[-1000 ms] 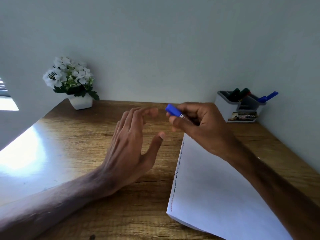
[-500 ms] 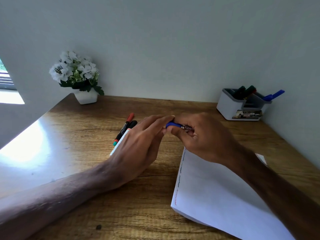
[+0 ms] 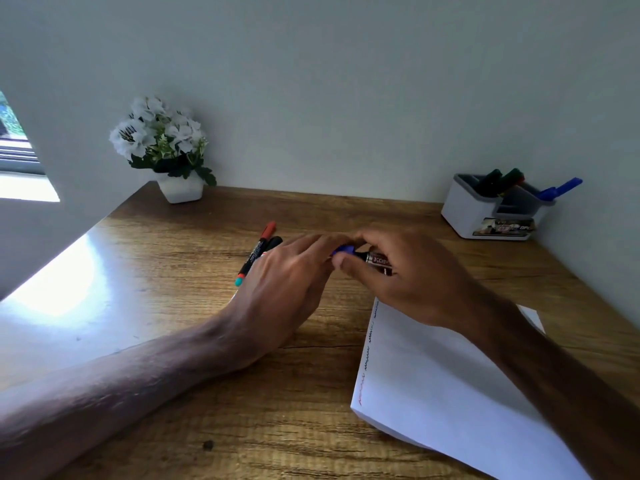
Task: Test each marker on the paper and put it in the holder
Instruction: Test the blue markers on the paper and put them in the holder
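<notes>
Wooden worktop (image 3: 173, 341) with white paper (image 3: 433, 393) on it. Just beyond the paper's far left corner, right hand (image 3: 408, 275) grip curls round the blue marker (image 3: 375, 261); left hand (image 3: 287, 282) grip pinches its blue cap (image 3: 343, 251). Holder (image 3: 467, 209) well beyond the paper, loose markers (image 3: 258, 252) left of the paper.

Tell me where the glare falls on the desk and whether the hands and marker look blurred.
Head view: white glare washes out the desk at left, near the window; the left hand, right hand and blue-capped marker look fairly sharp, its label only partly readable; the wide angle bows the desk edges.
</notes>
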Demonstrator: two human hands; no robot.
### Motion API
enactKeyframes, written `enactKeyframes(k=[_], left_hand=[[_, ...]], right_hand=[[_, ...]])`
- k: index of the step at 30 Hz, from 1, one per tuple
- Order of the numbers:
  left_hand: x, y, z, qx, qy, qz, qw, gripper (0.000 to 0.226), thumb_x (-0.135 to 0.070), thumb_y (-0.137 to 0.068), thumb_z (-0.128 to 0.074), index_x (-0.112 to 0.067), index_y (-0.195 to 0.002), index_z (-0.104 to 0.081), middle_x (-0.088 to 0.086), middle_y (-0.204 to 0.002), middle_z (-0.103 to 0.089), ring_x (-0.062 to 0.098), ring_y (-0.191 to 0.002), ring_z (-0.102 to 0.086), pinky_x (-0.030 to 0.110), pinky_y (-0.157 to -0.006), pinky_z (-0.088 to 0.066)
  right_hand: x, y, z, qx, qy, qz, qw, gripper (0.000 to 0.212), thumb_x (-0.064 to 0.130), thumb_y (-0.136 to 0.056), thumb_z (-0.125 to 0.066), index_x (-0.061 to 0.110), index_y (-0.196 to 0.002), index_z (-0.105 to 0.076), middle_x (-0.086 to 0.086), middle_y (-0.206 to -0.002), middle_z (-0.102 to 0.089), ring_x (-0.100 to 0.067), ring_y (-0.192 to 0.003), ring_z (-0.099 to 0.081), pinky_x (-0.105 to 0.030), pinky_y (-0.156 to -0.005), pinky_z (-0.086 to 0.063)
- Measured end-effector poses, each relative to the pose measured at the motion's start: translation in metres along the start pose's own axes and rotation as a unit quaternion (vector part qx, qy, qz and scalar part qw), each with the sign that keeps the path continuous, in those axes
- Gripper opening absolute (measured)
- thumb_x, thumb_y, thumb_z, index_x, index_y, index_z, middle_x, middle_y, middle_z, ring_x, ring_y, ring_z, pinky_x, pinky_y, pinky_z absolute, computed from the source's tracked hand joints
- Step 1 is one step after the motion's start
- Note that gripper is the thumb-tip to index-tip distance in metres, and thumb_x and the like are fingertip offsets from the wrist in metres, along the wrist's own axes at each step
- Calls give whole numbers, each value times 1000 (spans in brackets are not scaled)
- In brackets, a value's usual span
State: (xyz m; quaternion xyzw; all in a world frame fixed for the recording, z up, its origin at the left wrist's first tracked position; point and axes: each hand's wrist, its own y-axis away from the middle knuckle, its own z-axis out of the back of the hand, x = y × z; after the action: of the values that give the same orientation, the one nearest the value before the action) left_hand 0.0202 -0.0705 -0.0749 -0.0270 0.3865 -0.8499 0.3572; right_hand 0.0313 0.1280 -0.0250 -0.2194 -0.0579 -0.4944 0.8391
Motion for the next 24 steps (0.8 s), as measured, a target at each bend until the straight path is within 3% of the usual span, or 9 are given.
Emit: enactKeyframes(k=[3,6,9,12,15,17,20,22,24], left_hand=[[1,0,0,-3,-4,44,999,33,-29,-102,-49,-9,-126,-59,5,-111,-70,19,-93,-68,34,-73,-58],[1,1,0,15,27,54,998,26,-27,-105,-47,-12,-125,-53,-5,-100,-60,7,-82,-55,31,-68,-51],[-3,3,-1,43,69,69,994,18,-24,-106,-48,-18,-123,-50,-9,-85,-57,9,-71,-55,34,-62,-48],[-10,5,-2,67,115,56,990,11,-13,-103,-51,-19,-112,-52,-7,-73,-57,13,-65,-54,29,-59,-40],[-7,3,0,78,172,84,978,10,-16,-101,-44,-17,-98,-54,2,-70,-58,19,-66,-51,26,-58,-37],[-8,1,2,92,207,116,967,15,-26,-97,-40,-20,-92,-52,4,-70,-57,17,-65,-50,25,-59,-36],[-11,0,2,136,203,146,959,20,-43,-94,-41,-26,-91,-51,0,-75,-58,13,-69,-49,27,-63,-37],[-10,-1,1,154,215,157,951,23,-48,-95,-46,-27,-91,-53,-5,-78,-57,8,-69,-48,30,-64,-37],[-6,-2,1,164,256,153,940,18,-45,-100,-56,-27,-96,-58,-12,-75,-56,3,-66,-47,27,-63,-36]], right_hand=[[-5,1,8,-28,-79,-37,996,13,27,-107,-45,26,-109,-57,-1,-64,-65,-13,-50,-55,-41,-50,-44],[-9,-1,22,-47,-217,-88,971,22,7,-96,-40,23,-93,-55,-10,-65,-72,-14,-51,-49,-32,-54,-39],[-11,1,35,-17,-423,-132,896,37,-13,-92,-37,9,-90,-66,-23,-86,-77,-21,-63,-58,-30,-52,-44],[-14,17,42,34,-573,-151,805,49,-20,-89,-37,3,-120,-68,-23,-117,-74,-16,-82,-69,-22,-66,-58],[-15,36,38,42,-671,-171,721,57,-13,-84,-45,6,-135,-61,-22,-130,-69,-12,-90,-70,-18,-70,-60],[-13,49,35,44,-672,-181,717,52,-6,-89,-51,8,-137,-60,-20,-131,-69,-13,-95,-71,-19,-73,-62],[-4,69,27,51,-638,-177,748,49,6,-85,-66,12,-133,-65,-14,-122,-73,-16,-101,-72,-22,-74,-61],[5,77,22,35,-628,-182,756,40,17,-78,-72,15,-119,-72,-11,-103,-74,-16,-91,-69,-23,-63,-57],[14,82,18,23,-601,-171,780,18,25,-84,-72,18,-101,-76,-10,-86,-68,-16,-78,-63,-25,-55,-52]])
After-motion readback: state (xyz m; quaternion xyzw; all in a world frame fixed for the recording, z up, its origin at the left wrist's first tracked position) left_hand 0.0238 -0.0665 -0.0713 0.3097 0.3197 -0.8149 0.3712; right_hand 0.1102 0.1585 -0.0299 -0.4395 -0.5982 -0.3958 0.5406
